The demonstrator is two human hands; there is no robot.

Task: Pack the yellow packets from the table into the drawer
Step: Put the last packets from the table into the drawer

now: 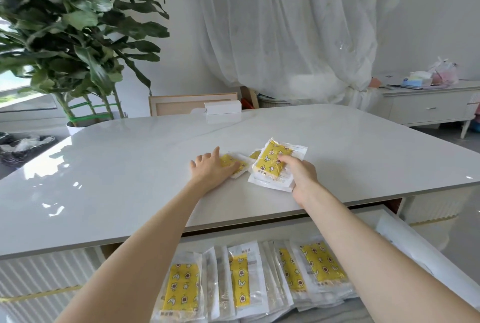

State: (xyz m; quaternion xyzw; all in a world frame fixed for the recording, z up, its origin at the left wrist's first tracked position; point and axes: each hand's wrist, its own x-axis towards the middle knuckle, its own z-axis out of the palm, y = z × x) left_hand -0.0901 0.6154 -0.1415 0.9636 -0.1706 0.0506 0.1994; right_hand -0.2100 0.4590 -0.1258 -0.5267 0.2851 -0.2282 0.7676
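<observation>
Head view, looking down across the white table (117, 172): near the middle of the table the left hand (211, 167) lies flat with its fingers straight, pressing on a single yellow packet (240, 165) that rests on the tabletop. Just to the right of it, the right hand (298, 173) grasps a small stack of yellow packets (271, 161), thumb on top and fingers curled beneath. The stack is tilted, and whether its lower edge touches the table cannot be told. Between the two, a corner of another packet (255, 154) shows on the table, mostly hidden behind the stack. Below the table's near edge the drawer (415, 239) stands pulled out, and rows of packed packets (181, 289) lie overlapping in it, yellow patterned faces up under clear wrap. At the table's far edge sits a white box (222, 108). Beyond the table's far left corner stands a leafy potted plant (72, 37), and beyond its far right corner a white sideboard (428, 107) with clutter on top.
</observation>
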